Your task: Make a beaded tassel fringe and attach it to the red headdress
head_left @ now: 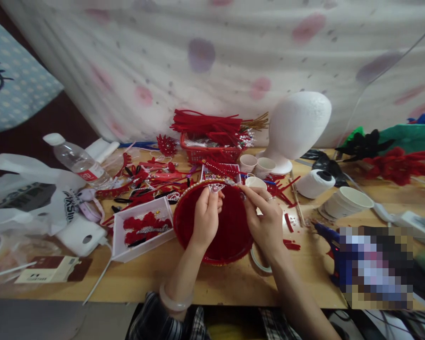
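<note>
A round red velvet piece (230,231) with a gold, beaded edge sits in front of me, both my hands over it. Near its far rim, my left hand (206,215) is closed, thumb and finger pinching a small pearl-and-silver ornament (215,188). My right hand (265,217), with a ring on one finger, is also closed in a pinch at the rim, right of the ornament. What lies between its fingertips is too small to make out. Part of a white round rim (261,260) shows under the right side of the velvet piece.
Left stand a white box (141,252) of red pieces and a plastic bottle (80,163). Behind are a red basket (212,153) with red stems and paper cups (248,163). To the right are a white foam head (299,125), a thread cone (313,183) and a blue glue gun (335,250).
</note>
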`<state>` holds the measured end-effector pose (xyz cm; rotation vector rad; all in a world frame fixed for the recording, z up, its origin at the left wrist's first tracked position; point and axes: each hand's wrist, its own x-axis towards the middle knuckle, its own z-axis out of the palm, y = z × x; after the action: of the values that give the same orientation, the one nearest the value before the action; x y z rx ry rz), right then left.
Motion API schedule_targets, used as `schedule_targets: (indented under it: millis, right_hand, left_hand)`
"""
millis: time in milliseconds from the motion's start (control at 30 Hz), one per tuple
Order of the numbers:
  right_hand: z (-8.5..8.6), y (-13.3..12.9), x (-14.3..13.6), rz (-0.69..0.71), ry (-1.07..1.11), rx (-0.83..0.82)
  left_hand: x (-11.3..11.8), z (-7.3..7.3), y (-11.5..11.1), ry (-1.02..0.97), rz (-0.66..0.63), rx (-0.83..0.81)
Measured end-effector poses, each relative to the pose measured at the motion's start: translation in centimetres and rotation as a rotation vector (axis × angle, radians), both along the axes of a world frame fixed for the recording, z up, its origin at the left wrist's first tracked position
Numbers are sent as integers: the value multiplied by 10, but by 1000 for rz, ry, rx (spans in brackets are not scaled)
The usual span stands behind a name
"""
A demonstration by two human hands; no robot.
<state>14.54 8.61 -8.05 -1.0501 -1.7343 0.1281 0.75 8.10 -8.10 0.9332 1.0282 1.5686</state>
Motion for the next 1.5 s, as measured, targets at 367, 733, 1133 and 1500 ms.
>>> schedule_targets:
  millis: [367,733,1133,1500]
  right_hand:
    - [-1,1,1,5,-14,31]
    - [0,0,1,42,-5,33]
    - [-7,-16,3,98,64,126]
    - [2,-14,11,37,41,403]
  left_hand:
    - [-1,-2,-1,15,15,-4]
    - [-2,0,-2,19,30,-17]
    - [-7,4,-35,70,59,-45]
    - [-16,16,-48,222,60,38]
